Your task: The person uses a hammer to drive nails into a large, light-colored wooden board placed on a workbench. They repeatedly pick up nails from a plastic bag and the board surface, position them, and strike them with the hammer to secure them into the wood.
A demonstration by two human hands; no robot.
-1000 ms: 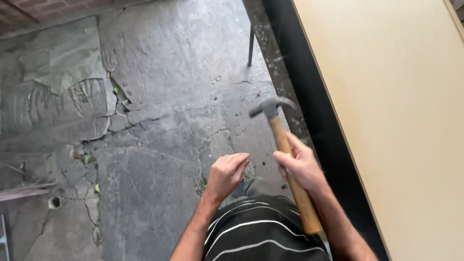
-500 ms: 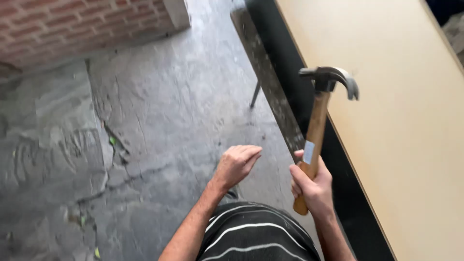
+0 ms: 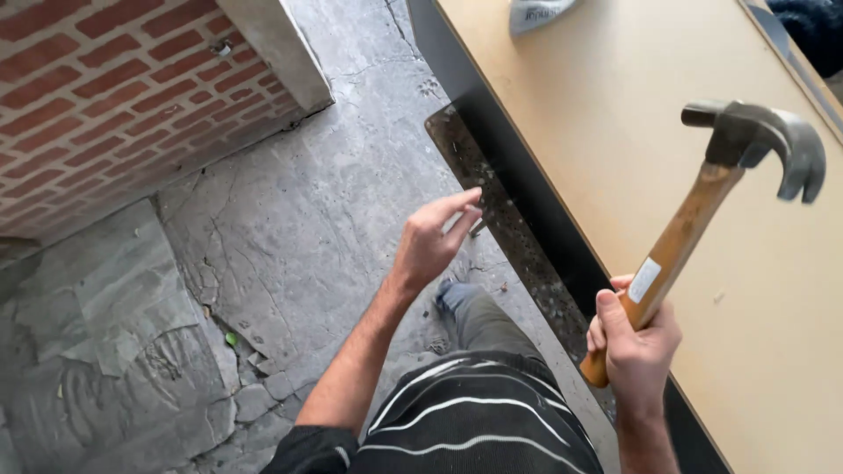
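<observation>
My right hand [image 3: 637,342] is shut around the lower end of a claw hammer's wooden handle [image 3: 676,241]. The hammer stands upright over a pale beige board [image 3: 606,114], its steel head [image 3: 760,140] raised and the claw curving right. My left hand [image 3: 435,241] hovers over the stone floor just left of the board's dark edge [image 3: 518,197]. Its fingers are stretched out loosely and point right, and I see nothing in them. A thin grey bar shows just behind the fingertips.
A red brick wall [image 3: 105,96] with a grey concrete corner [image 3: 277,48] fills the upper left. Cracked grey stone paving [image 3: 263,254] lies below. A grey-white object [image 3: 536,13] and a dark blue thing [image 3: 812,26] sit at the board's far end. My striped shirt [image 3: 474,421] is at the bottom.
My right hand has swung the hammer up and to the right, over the board. The view has turned toward the brick wall, and my left hand has lifted and opened out.
</observation>
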